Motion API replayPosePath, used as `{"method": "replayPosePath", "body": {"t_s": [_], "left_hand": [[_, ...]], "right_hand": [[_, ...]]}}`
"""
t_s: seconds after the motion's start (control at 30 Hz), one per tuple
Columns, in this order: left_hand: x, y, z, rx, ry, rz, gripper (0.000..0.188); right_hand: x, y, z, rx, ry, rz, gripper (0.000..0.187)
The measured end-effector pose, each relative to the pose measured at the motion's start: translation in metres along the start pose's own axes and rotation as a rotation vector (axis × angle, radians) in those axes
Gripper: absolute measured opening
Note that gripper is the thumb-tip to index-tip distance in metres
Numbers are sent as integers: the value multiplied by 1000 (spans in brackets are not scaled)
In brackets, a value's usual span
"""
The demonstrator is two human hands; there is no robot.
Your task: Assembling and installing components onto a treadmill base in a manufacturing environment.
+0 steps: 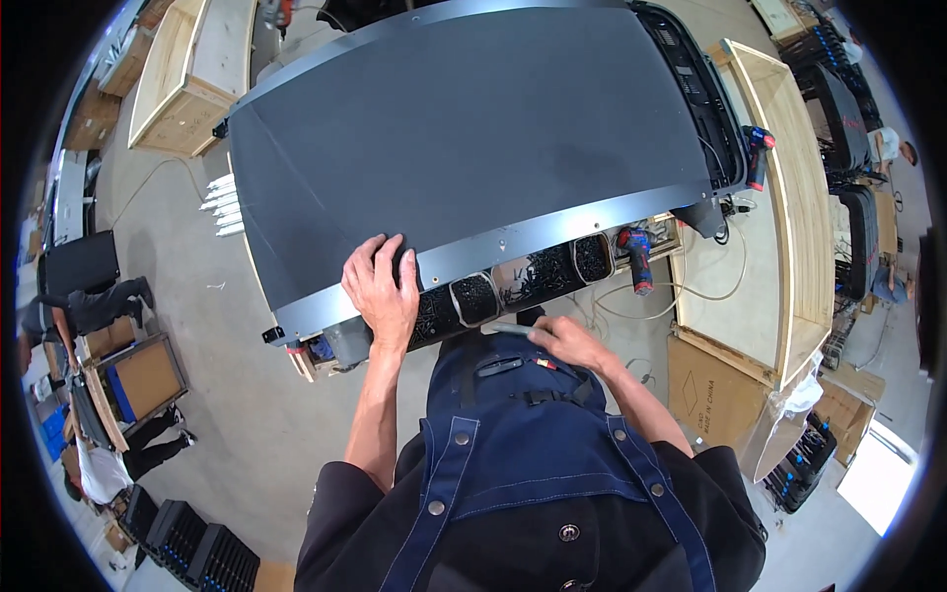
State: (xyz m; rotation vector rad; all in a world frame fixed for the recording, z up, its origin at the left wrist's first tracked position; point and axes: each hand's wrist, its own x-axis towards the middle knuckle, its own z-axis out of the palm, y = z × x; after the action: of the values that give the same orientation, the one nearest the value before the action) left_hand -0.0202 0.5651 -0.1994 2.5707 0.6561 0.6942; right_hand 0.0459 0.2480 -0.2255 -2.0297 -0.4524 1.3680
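My left hand (380,291) lies with its fingers spread on the near silver rail (513,242) and dark surface (454,128) of a long flat machine resembling a treadmill deck. Close to my apron (533,444), my right hand (569,340) is closed around a slim grey object (511,329) whose kind I cannot make out. Below the near rail sit bins of small dark hardware, among them one bin (475,299) between my hands. A red and blue power driver (638,259) hangs at the rail's right.
Wooden crates stand at the far left (192,79) and right (804,286). Another driver (758,156) rests by the machine's right end. A pale cable (725,291) loops at the right. Other people (104,464) are at the far left. A cardboard box (710,395) stands to my right.
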Motion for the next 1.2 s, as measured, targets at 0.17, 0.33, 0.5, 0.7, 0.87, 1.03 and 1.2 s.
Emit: {"method": "replayPosePath", "body": {"t_s": [0.17,0.33,0.5,0.7,0.87,1.03,1.2], "left_hand": [[-32,34,-3,-106,37,-25,24],[-103,90,62,-347,-697,-242,22],[-133,58,211,-230,-697,-480,29],[-103,101,304,98,-652,-491,32],[-107,118,363,193,-545,-58,28],[-129,2,452,569,-721,18,31],[-124,17,455,475,-732,78,30]], "right_hand": [[17,85,-16,-498,94,100,31],[-1,144,-57,-406,98,73,31],[-19,183,-97,-329,190,114,32],[-46,246,-124,-227,213,184,34],[-72,273,-131,-125,252,295,34],[-60,276,-125,-79,252,238,35],[-73,276,-118,-20,291,312,36]]}}
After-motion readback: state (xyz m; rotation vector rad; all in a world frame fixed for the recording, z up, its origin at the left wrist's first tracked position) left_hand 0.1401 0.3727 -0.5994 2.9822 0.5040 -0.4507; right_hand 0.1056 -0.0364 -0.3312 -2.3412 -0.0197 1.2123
